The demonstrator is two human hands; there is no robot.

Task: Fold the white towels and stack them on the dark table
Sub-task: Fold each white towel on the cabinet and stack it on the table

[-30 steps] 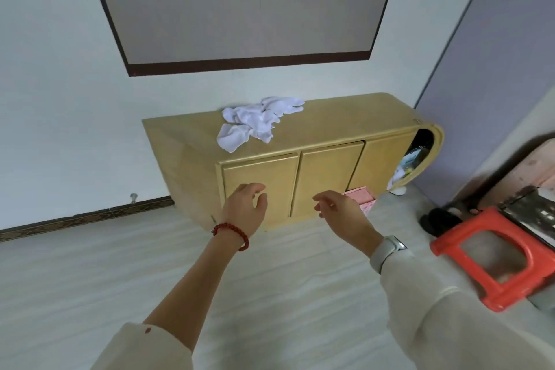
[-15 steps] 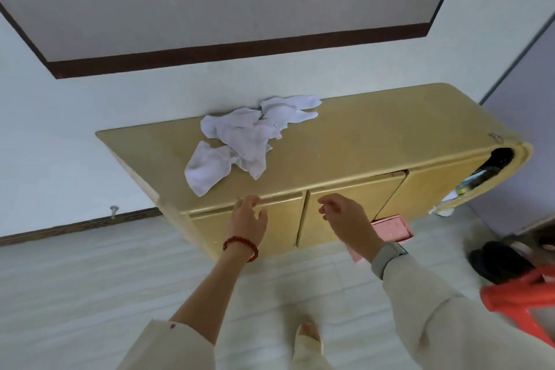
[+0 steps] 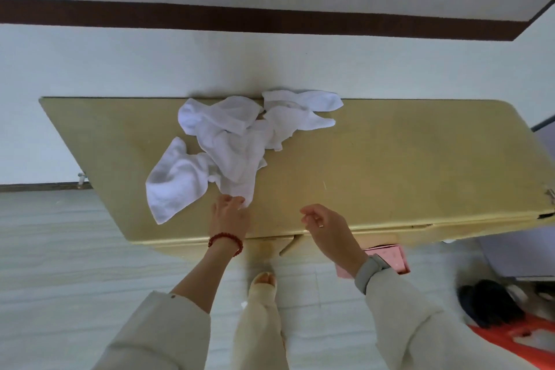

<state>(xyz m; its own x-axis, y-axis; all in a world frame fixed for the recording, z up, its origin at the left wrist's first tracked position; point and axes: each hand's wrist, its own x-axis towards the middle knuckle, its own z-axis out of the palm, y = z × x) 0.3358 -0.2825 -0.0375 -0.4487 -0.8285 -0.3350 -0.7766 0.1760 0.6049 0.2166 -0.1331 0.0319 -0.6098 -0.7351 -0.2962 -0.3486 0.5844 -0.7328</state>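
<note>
Several crumpled white towels (image 3: 231, 141) lie in a loose heap on the left half of a pale yellow wooden cabinet top (image 3: 390, 159), reaching back to the wall. My left hand (image 3: 229, 215), with a red bead bracelet at the wrist, is at the heap's near edge and pinches the lowest towel corner (image 3: 241, 200). My right hand (image 3: 327, 227) hovers over the cabinet's front edge to the right of it, fingers loosely curled and holding nothing. No dark table is in view.
The cabinet stands against a white wall (image 3: 270, 63). A pink box (image 3: 390, 258) sits on the floor below its front. Dark shoes (image 3: 492, 303) and a red plastic stool (image 3: 516, 339) are at the lower right. My foot (image 3: 262, 282) stands close to the cabinet.
I have stepped up to the cabinet and now look down on its top. My left hand rose from the cabinet front to the towel corner; my right hand rose to the front edge.
</note>
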